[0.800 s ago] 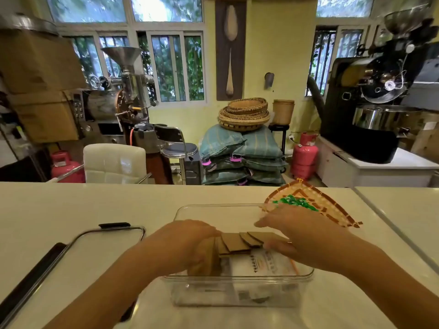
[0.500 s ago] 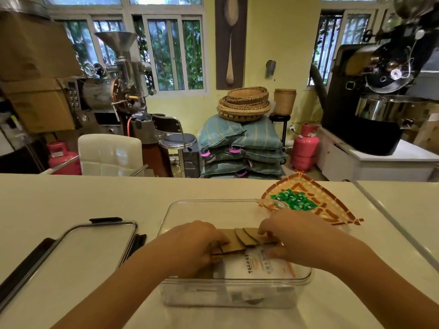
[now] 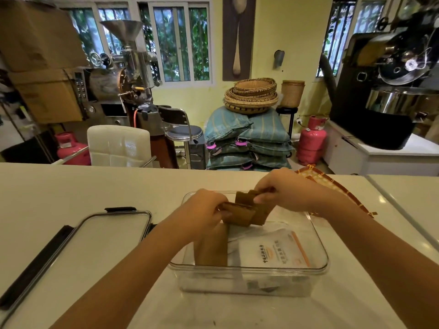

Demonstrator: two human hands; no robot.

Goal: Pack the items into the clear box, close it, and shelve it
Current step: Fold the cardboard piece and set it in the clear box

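Note:
The clear box [image 3: 318,269] stands open on the white counter in front of me. Above it both hands hold a fanned bunch of brown paper bags [image 3: 242,211]. My left hand [image 3: 204,210] grips the bunch's left end and my right hand [image 3: 280,188] pinches the right end. One brown bag [image 3: 211,245] stands upright against the box's left wall, below my left hand. A white printed pouch [image 3: 275,252] lies flat on the box floor. The box's lid [image 3: 111,236], clear with black clips, lies flat on the counter to the left.
A woven tray [image 3: 332,186] lies behind the box at the right, mostly hidden by my right arm. A seam in the counter [image 3: 401,222] runs diagonally at the right. Beyond the counter are a white chair [image 3: 118,146], sacks, baskets, gas cylinders and roasting machines.
Both hands have lifted the fanned brown bags up out of the box and toward its far side. My right hand now covers the green items on the woven tray.

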